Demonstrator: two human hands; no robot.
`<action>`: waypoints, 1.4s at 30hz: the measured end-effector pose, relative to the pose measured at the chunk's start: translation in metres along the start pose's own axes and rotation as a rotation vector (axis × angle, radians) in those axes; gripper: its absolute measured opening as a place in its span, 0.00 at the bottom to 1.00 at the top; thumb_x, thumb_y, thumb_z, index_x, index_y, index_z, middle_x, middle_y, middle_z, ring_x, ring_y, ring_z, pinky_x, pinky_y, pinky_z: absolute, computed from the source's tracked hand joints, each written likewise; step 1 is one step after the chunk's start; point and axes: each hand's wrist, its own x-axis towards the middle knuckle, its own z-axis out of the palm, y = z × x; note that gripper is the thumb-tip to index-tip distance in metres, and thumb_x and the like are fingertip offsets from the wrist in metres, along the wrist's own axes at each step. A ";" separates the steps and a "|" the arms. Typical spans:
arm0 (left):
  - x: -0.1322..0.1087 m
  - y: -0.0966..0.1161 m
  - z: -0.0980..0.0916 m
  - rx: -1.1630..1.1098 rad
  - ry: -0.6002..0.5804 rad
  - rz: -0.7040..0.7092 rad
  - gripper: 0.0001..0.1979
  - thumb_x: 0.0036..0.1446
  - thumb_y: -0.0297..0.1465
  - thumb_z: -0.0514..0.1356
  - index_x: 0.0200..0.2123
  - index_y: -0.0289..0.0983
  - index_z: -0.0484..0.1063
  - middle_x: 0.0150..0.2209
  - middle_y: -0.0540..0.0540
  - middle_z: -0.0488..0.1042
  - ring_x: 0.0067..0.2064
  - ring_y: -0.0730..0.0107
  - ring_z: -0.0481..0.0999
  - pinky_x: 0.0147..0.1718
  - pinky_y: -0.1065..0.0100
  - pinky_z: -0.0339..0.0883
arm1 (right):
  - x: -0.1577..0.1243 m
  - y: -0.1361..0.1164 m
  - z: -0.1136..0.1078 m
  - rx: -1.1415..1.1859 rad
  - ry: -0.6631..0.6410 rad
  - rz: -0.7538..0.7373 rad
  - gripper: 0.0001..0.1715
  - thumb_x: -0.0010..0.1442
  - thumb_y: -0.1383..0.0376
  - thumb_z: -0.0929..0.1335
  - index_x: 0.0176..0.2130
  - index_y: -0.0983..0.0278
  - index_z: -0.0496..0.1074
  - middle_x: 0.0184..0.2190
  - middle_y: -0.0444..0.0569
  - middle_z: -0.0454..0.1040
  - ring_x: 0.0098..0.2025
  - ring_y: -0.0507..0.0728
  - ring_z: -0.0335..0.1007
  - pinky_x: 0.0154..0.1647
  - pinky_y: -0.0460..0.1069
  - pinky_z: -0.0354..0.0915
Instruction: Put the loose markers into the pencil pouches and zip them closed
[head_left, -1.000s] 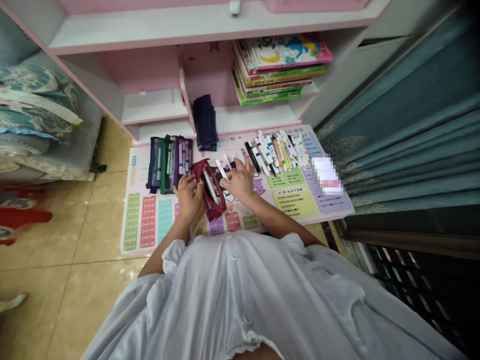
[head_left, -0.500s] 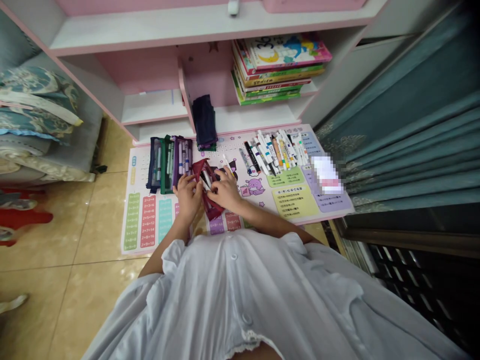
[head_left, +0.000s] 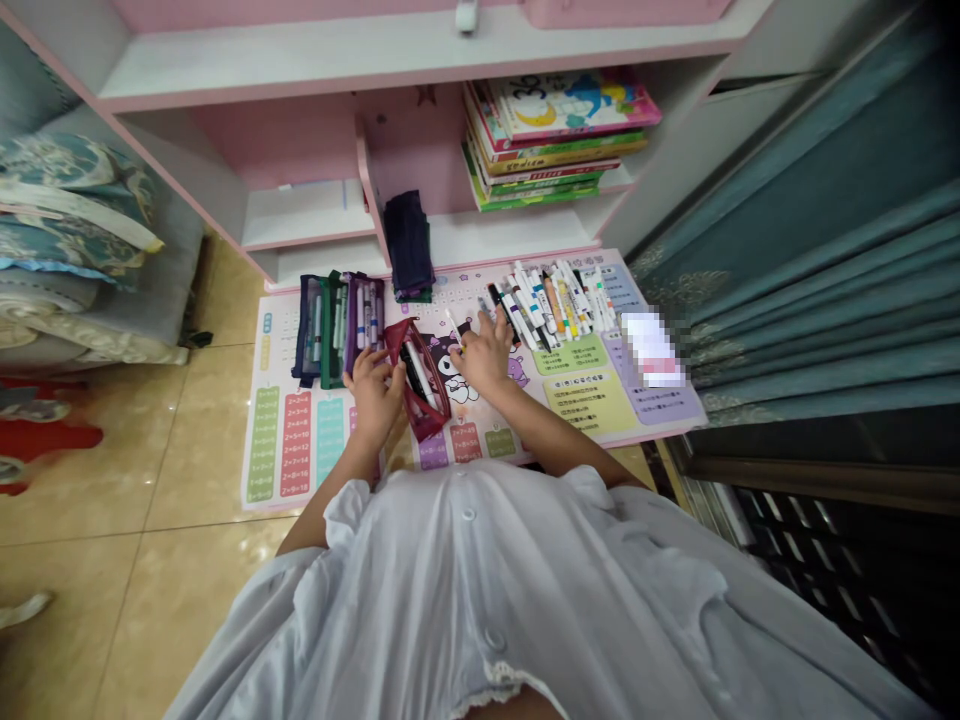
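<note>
A dark red pencil case (head_left: 421,378) lies unzipped on a printed desk mat (head_left: 300,440), with white markers inside it. My left hand (head_left: 373,385) grips the case's left edge with curled fingers. My right hand (head_left: 484,355) rests on the mat just right of the case, fingers spread, beside a loose white marker (head_left: 453,325). A pile of several markers (head_left: 547,295) lies further right.
Navy, green and purple pencil cases (head_left: 337,325) filled with pens stand left of the red one. A dark folded pouch (head_left: 409,245) sits in the pink shelf unit, beside a stack of books (head_left: 551,135). A teal curtain (head_left: 810,260) hangs right. Bedding (head_left: 67,230) lies left.
My right hand went from the marker pile to the red case, put a marker in, and has now moved back right toward the pile. The left hand stayed on the case.
</note>
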 end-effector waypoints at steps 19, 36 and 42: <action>0.002 0.003 -0.006 0.009 0.017 -0.076 0.16 0.61 0.35 0.61 0.21 0.38 0.69 0.55 0.40 0.77 0.67 0.44 0.63 0.64 0.27 0.43 | -0.033 -0.039 -0.024 0.219 -0.127 -0.117 0.07 0.51 0.64 0.74 0.23 0.62 0.78 0.62 0.54 0.71 0.73 0.73 0.48 0.70 0.66 0.53; 0.003 0.003 -0.009 0.047 0.002 -0.066 0.16 0.61 0.34 0.59 0.21 0.38 0.70 0.54 0.40 0.79 0.67 0.47 0.64 0.64 0.30 0.46 | -0.008 -0.024 0.009 0.193 -0.092 -0.335 0.16 0.59 0.74 0.66 0.41 0.62 0.82 0.62 0.54 0.68 0.74 0.70 0.46 0.73 0.67 0.51; 0.005 0.004 -0.012 0.068 -0.026 -0.084 0.15 0.61 0.33 0.59 0.22 0.38 0.71 0.55 0.40 0.78 0.67 0.45 0.64 0.65 0.30 0.47 | 0.032 -0.008 0.017 0.089 -0.068 -0.400 0.33 0.61 0.78 0.63 0.60 0.55 0.72 0.68 0.52 0.60 0.76 0.68 0.38 0.74 0.70 0.46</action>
